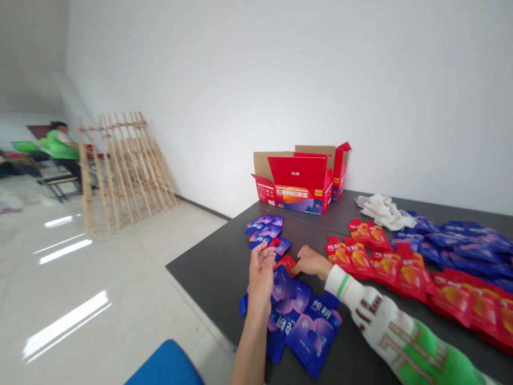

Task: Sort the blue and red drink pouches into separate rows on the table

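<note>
My right hand reaches in from the right, its fingers closed on the edge of a red pouch low over the table. My left hand is just left of that pouch, with its fingers curled together; whatever they hold is hidden. A small red corner shows beside its fingertips. Blue pouches lie overlapping in front of both hands, partly under my left forearm. Beyond my left hand, more blue pouches form a small overlapping pile.
Red pouches run in a row along the right, with a blue pouch heap behind. White cloth and open red cartons stand toward the wall. A blue seat, wooden rack and distant person are left.
</note>
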The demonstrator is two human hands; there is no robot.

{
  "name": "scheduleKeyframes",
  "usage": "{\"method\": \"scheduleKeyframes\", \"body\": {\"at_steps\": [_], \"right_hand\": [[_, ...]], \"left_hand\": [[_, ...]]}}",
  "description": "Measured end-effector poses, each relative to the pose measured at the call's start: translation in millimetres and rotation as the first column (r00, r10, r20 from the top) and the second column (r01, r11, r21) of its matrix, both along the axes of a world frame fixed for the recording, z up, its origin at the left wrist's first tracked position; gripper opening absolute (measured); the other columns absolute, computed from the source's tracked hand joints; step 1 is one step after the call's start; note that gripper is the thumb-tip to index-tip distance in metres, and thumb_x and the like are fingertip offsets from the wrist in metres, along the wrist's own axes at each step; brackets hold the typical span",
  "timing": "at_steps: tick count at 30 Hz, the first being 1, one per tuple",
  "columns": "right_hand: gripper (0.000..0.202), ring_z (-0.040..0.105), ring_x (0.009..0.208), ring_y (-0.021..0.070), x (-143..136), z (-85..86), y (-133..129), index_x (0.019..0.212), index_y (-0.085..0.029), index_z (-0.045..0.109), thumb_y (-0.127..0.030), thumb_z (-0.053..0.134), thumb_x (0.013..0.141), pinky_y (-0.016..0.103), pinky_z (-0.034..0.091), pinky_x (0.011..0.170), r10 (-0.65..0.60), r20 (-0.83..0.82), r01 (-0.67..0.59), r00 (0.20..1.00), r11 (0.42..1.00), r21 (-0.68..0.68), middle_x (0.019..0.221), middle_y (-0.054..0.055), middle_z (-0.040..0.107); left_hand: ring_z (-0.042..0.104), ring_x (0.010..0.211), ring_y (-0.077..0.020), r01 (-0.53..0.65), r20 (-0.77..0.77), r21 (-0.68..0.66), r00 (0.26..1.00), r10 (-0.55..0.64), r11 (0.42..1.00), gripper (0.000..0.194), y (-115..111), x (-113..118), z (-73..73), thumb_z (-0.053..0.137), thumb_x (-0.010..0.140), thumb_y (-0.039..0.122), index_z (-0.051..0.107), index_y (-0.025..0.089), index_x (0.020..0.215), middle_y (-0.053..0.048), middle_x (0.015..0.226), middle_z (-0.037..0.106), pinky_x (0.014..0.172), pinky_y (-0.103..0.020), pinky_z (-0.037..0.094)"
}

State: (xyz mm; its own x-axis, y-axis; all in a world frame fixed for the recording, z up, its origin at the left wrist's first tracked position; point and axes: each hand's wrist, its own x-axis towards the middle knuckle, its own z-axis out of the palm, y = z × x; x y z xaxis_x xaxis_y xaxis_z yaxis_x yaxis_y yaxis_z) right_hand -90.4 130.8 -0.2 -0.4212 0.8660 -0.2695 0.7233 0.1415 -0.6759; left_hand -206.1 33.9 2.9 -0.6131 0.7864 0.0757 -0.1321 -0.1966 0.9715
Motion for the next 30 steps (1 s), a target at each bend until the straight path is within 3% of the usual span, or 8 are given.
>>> {"method": "scheduleKeyframes", "body": {"at_steps": [4, 11, 15, 18, 21, 23, 25, 30], "right_hand": [[0.021, 0.044, 0.051, 0.0101, -1, -0.8, -2, 0.054, -0.015, 0.054, -0.011, 0.073, 0.063, 0.021, 0.029, 0.050, 0.049, -0.093, -0.057, 0.994, 0.995, -0.085, 0.048, -0.005, 0.046], [0.014, 0.046, 0.059, 0.0100, 32, 9.6, -6, 0.064, -0.018, 0.047, -0.020, 0.060, 0.069, 0.018, 0.035, 0.055, -0.016, -0.410, 0.001, 0.912, 0.999, -0.037, 0.058, -0.006, 0.047], [0.034, 0.051, 0.064, 0.0134, 68, 32.0, -18, 0.068, -0.019, 0.046, -0.044, 0.070, 0.067, 0.022, 0.041, 0.059, -0.113, -0.707, 0.176, 0.699, 0.984, 0.016, 0.065, -0.003, 0.052], [0.046, 0.054, 0.068, 0.0157, 78, 42.8, -43, 0.068, -0.019, 0.049, -0.051, 0.080, 0.061, 0.024, 0.043, 0.065, -0.186, -0.847, 0.279, 0.498, 0.959, -0.047, 0.070, 0.000, 0.056], [0.045, 0.055, 0.070, 0.0167, 67, 37.7, -80, 0.066, -0.018, 0.053, -0.051, 0.083, 0.062, 0.025, 0.045, 0.067, -0.227, -0.875, 0.234, 0.427, 0.963, -0.136, 0.072, 0.002, 0.059], [0.040, 0.056, 0.074, 0.0187, 55, 29.0, -103, 0.068, -0.017, 0.059, -0.051, 0.080, 0.067, 0.027, 0.046, 0.070, -0.215, -0.875, 0.141, 0.434, 0.975, -0.169, 0.074, 0.003, 0.061], [0.037, 0.058, 0.077, 0.0205, 50, 21.5, -117, 0.072, -0.017, 0.065, -0.052, 0.077, 0.071, 0.028, 0.047, 0.071, -0.193, -0.862, 0.057, 0.468, 0.980, -0.189, 0.078, 0.004, 0.064], [0.031, 0.061, 0.069, 0.0192, 78, 20.8, -106, 0.073, -0.017, 0.071, -0.046, 0.068, 0.082, 0.025, 0.044, 0.063, 0.186, -0.597, -0.332, 0.780, 0.932, -0.144, 0.073, 0.005, 0.067]], "left_hand": [[0.065, 0.092, -0.0168, 0.002, 0.003, -0.012, 1.000, -0.002, 1.000, 0.030, 3, -3, -7.3, 0.061, 0.077, 0.028, 0.058, 0.018, 0.105, -0.007, 0.100, 0.069, 0.084, -0.030, 0.049], [0.061, 0.102, -0.0188, -0.043, -0.043, 0.013, 0.998, 0.044, 0.999, 0.028, 1, -6, -10.8, 0.066, 0.076, 0.030, 0.061, 0.021, 0.102, -0.007, 0.106, 0.066, 0.096, -0.035, 0.045], [0.059, 0.112, -0.0212, 0.003, -0.036, 0.041, 0.999, -0.001, 0.999, 0.032, 1, 4, -5.9, 0.072, 0.074, 0.037, 0.063, 0.021, 0.100, -0.008, 0.114, 0.065, 0.105, -0.038, 0.041], [0.058, 0.117, -0.0241, 0.159, 0.031, 0.034, 0.987, -0.160, 0.987, 0.039, -3, 20, 2.6, 0.073, 0.075, 0.043, 0.065, 0.019, 0.105, -0.012, 0.120, 0.065, 0.105, -0.041, 0.041], [0.059, 0.118, -0.0253, 0.475, 0.181, 0.107, 0.855, -0.487, 0.873, 0.044, -11, 39, 14.2, 0.070, 0.078, 0.046, 0.065, 0.019, 0.112, -0.014, 0.124, 0.065, 0.104, -0.041, 0.043], [0.064, 0.110, -0.0249, 0.490, 0.294, 0.191, 0.798, -0.525, 0.851, 0.048, -16, 49, 20.4, 0.069, 0.079, 0.048, 0.063, 0.019, 0.117, -0.014, 0.118, 0.069, 0.098, -0.040, 0.048], [0.068, 0.099, -0.0244, 0.392, 0.367, 0.212, 0.817, -0.445, 0.895, 0.052, -19, 53, 23.0, 0.069, 0.078, 0.050, 0.062, 0.018, 0.118, -0.013, 0.108, 0.072, 0.090, -0.037, 0.053], [0.070, 0.071, -0.0218, 0.284, 0.244, 0.056, 0.926, -0.289, 0.957, 0.047, -24, 46, 15.2, 0.074, 0.072, 0.052, 0.069, 0.012, 0.097, -0.010, 0.080, 0.075, 0.066, -0.030, 0.056]]}}
